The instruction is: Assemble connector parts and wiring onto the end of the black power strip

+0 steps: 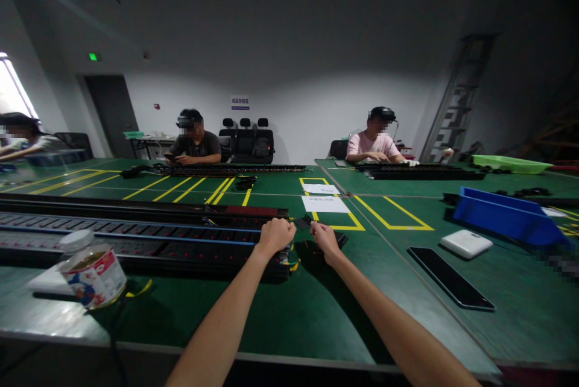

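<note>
Long black rails [181,248] with rows of small red marks lie across the left half of the green table. Over their right end is my left hand [277,236], its fingers curled closed around something hidden. My right hand [324,239] is pinched, just right of a small black part [303,222] that sits between the two hands. Which hand bears that part is too small to tell. Yellow-green wires [294,265] stick out at the rail end below my left hand. Another dark piece [339,239] lies behind my right hand.
A jar [93,272] stands at the left front. To the right are a phone [450,278], a white box [465,243] and a blue bin [506,215]. Paper sheets [325,204] lie ahead. Two people [194,143] [373,143] sit across the table, another far left.
</note>
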`<state>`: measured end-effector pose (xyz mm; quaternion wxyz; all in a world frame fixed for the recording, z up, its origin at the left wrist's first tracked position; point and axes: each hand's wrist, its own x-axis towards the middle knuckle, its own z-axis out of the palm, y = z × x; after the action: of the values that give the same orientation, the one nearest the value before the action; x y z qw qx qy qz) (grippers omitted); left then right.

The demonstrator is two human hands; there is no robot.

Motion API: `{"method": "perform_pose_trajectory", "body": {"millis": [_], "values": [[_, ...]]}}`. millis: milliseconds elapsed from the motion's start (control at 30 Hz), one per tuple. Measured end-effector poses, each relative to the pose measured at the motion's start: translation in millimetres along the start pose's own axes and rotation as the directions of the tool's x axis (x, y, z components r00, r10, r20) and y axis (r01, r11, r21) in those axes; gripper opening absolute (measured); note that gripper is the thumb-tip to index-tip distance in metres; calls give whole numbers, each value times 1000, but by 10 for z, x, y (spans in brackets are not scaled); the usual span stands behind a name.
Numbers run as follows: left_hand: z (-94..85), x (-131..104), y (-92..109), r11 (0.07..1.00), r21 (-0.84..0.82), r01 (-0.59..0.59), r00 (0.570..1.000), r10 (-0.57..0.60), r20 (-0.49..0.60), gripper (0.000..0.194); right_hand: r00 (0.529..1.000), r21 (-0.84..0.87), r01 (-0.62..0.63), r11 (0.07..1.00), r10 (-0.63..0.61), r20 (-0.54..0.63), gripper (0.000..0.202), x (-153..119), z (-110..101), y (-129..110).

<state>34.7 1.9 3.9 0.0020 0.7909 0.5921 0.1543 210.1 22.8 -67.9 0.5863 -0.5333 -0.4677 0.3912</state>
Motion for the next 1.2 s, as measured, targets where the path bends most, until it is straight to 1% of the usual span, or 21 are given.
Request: {"method": "perform_pose_trajectory", "body": {"millis": [333,500,667,800,967,1033,1200], "values": [[2,-7,25,999,14,41,999,-41,9,56,1000,3,7,1000,-7,3,39,20,13,15],[19,3,15,1000,12,14,1000,-13,-7,57,1000,0,3,1000,-3,17,40,1,12,4],[9,-1,12,1000,6,4,1000,-4,0,57,999,-13,10,1000,-9,37,40,-20,6,-12],[-19,-9,21,1000,-10,0,1000,0,10,62,999,-14,11,1000,-10,42,40,-30,3,-43],[-50,-17,39,999,-28,27,1000,-27,17,68,999,-18,1,1000,0,34,40,-41,4,-72],[-54,-21,39,999,-36,21,1000,-21,10,66,999,-21,-6,1000,7,33,40,-45,5,-75],[-53,-25,30,999,-35,20,1000,-21,-23,56,999,-8,-1,1000,2,42,40,-49,6,-80]]}}
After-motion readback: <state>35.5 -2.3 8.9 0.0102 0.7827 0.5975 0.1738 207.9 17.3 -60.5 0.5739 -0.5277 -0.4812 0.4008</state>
